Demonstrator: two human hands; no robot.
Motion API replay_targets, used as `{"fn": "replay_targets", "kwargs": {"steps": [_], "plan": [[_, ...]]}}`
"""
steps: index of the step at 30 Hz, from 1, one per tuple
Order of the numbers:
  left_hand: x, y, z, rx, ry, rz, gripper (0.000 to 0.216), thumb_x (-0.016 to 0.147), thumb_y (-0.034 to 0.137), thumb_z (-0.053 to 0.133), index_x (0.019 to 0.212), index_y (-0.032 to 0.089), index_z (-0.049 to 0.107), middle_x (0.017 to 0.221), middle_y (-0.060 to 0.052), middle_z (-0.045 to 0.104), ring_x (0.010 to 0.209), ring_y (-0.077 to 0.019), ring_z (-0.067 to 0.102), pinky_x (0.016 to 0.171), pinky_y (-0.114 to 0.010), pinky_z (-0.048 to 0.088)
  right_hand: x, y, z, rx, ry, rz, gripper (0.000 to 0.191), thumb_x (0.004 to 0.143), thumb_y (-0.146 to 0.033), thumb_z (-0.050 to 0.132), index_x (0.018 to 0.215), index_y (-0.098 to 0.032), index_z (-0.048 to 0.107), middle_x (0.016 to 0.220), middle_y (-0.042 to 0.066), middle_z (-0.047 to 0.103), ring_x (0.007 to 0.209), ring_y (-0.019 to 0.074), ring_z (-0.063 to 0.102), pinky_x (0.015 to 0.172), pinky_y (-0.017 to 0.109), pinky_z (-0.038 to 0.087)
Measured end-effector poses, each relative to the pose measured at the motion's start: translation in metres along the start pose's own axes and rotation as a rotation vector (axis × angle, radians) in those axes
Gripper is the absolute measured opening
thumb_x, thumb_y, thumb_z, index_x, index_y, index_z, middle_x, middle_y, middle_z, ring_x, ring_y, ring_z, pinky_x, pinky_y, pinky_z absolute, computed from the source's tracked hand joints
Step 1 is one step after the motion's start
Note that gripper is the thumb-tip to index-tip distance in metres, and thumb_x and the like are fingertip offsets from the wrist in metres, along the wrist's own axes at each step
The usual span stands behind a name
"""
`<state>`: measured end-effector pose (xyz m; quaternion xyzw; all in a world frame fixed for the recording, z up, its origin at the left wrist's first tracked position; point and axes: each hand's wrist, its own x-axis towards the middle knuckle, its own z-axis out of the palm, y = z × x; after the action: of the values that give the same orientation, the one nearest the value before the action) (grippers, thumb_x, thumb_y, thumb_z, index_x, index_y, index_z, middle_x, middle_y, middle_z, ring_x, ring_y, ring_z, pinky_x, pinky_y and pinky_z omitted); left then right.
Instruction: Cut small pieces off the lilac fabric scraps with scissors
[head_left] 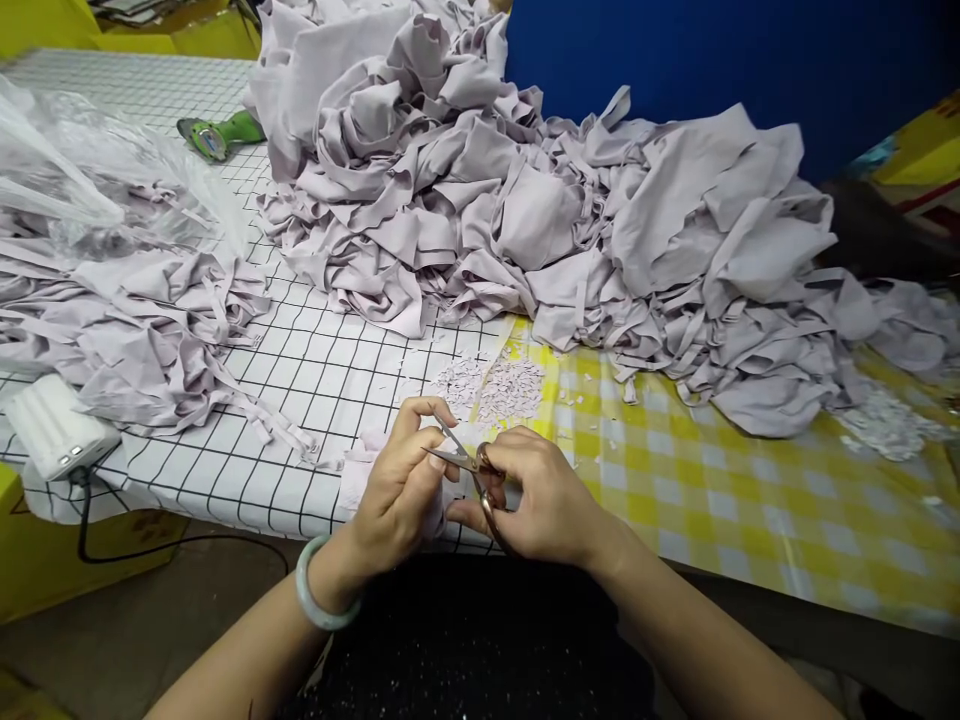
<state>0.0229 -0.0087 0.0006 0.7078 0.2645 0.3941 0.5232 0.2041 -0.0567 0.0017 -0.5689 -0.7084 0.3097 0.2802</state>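
Observation:
My right hand (544, 495) is closed around the handles of a pair of scissors (469, 462), whose blades stand apart and point left toward my other hand. My left hand (405, 475) pinches a piece of pale lilac fabric (360, 470); part of it hangs below the palm at the table edge. The exact spot between the blades is too small to make out. Just beyond my hands lies a scatter of small fabric snippets (514, 388).
A large heap of pale lilac fabric pieces (465, 190) spreads across the back. At left are another fabric pile (150, 340), clear plastic (67, 170), a white corded box (60, 430) and a green tool (217, 135). More snippets (889, 425) lie right on the yellow checked cloth (750, 500).

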Motion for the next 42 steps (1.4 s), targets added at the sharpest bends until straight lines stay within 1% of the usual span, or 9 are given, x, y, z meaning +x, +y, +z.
{"fn": "replay_targets", "kwargs": {"steps": [14,20,26,30,33,35,37,39,42], "plan": [[0.009,-0.009,0.013,-0.010,-0.075,-0.008,0.032,0.106,0.027,0.036,0.082,0.020,0.055,0.102,-0.008,0.050,0.113,-0.0248,0.045,0.098,-0.041,0.043,-0.011,0.006,-0.005,0.053,0.085,0.074,0.055,0.083,-0.055,0.070,0.055,-0.021,0.038,0.050,-0.004,0.043,0.051,0.0108,0.040,0.059,0.027,0.032],[0.023,-0.017,0.023,0.019,-0.160,0.008,0.030,0.106,0.024,0.036,0.083,0.019,0.054,0.107,-0.007,0.049,0.109,-0.0218,0.045,0.096,-0.035,0.042,-0.024,0.017,-0.014,0.090,0.052,0.274,0.061,0.084,-0.061,0.064,0.054,-0.021,0.031,0.049,-0.005,0.039,0.050,0.0097,0.033,0.053,0.026,0.027],[0.035,-0.016,0.030,0.053,-0.201,-0.042,0.029,0.103,0.019,0.037,0.078,0.018,0.052,0.104,-0.007,0.048,0.109,-0.0213,0.048,0.097,-0.034,0.043,-0.029,0.029,-0.012,0.244,0.072,0.507,0.060,0.077,-0.069,0.068,0.053,-0.021,0.040,0.049,-0.005,0.038,0.050,0.0097,0.033,0.048,0.025,0.027],[0.021,-0.009,0.010,0.228,-0.205,-0.017,0.028,0.102,0.017,0.037,0.080,0.018,0.053,0.108,-0.009,0.053,0.106,-0.0209,0.053,0.091,-0.035,0.046,-0.037,0.041,-0.010,0.366,0.152,0.482,0.047,0.076,-0.066,0.072,0.078,-0.020,0.059,0.063,-0.001,0.055,0.056,0.0135,0.047,0.053,0.027,0.038],[-0.007,-0.011,-0.023,0.584,-0.099,-0.041,0.008,0.094,0.024,0.058,0.094,0.017,0.058,0.121,-0.015,0.055,0.116,-0.0295,0.051,0.097,-0.046,0.045,-0.043,0.051,-0.007,0.390,0.176,0.373,0.041,0.081,-0.058,0.072,0.098,-0.022,0.061,0.085,0.004,0.066,0.073,0.0190,0.059,0.067,0.032,0.049],[-0.029,-0.011,-0.044,0.703,-0.082,-0.130,0.026,0.085,0.024,0.068,0.109,0.016,0.060,0.124,-0.018,0.056,0.112,-0.0319,0.054,0.093,-0.048,0.048,-0.041,0.051,0.001,0.422,0.205,0.327,0.039,0.079,-0.053,0.077,0.097,-0.023,0.060,0.099,0.007,0.068,0.090,0.0235,0.064,0.082,0.038,0.052],[-0.044,-0.005,-0.056,0.581,-0.105,-0.246,0.026,0.084,0.017,0.064,0.109,0.017,0.062,0.110,-0.013,0.063,0.095,-0.0255,0.059,0.080,-0.040,0.052,-0.035,0.039,0.016,0.523,0.184,0.262,0.040,0.075,-0.046,0.084,0.094,-0.024,0.057,0.111,0.008,0.069,0.106,0.0269,0.065,0.095,0.043,0.051],[-0.047,0.009,-0.056,0.274,-0.068,-0.352,0.018,0.087,0.012,0.059,0.103,0.019,0.063,0.094,-0.007,0.065,0.079,-0.0180,0.060,0.067,-0.030,0.052,-0.028,0.017,0.035,0.663,0.131,0.152,0.046,0.067,-0.041,0.090,0.095,-0.025,0.058,0.119,0.008,0.068,0.115,0.0281,0.064,0.101,0.044,0.051],[-0.030,0.033,-0.034,-0.228,0.041,-0.356,0.019,0.090,0.018,0.065,0.108,0.022,0.061,0.089,-0.003,0.066,0.070,-0.0127,0.062,0.059,-0.021,0.051,-0.019,-0.022,0.053,0.896,0.168,0.027,0.055,0.063,-0.039,0.092,0.107,-0.028,0.062,0.112,0.005,0.071,0.098,0.0249,0.069,0.084,0.039,0.059]]}}
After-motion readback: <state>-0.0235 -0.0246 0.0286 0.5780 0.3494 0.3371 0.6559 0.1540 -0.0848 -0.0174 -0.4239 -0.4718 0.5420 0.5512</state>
